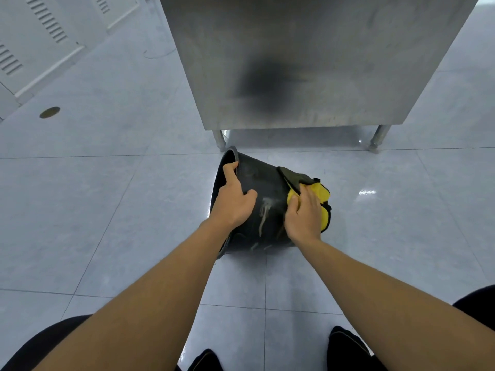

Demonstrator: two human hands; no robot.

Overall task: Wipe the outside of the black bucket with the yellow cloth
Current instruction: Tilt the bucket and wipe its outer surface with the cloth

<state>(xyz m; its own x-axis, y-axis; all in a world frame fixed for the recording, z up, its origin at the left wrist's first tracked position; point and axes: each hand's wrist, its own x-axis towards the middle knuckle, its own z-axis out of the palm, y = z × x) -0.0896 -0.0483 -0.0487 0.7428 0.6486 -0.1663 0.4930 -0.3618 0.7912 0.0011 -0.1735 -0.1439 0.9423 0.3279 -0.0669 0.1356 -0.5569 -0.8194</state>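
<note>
The black bucket (263, 191) lies on its side on the tiled floor, its open mouth facing left and its base to the right. Pale streaks mark its upper wall. My left hand (233, 199) grips the rim, fingers hooked over the edge and thumb on the outer wall. My right hand (304, 214) presses the yellow cloth (320, 195) against the bucket's wall near the base. The cloth has a dark grey side that drapes over the top of the bucket. Part of the cloth is hidden under my palm.
A stainless steel cabinet (308, 62) on short legs stands just behind the bucket. A round floor drain cover (49, 112) sits far left, near white louvred panels (40, 36). My knees and dark shoes are at the bottom edge.
</note>
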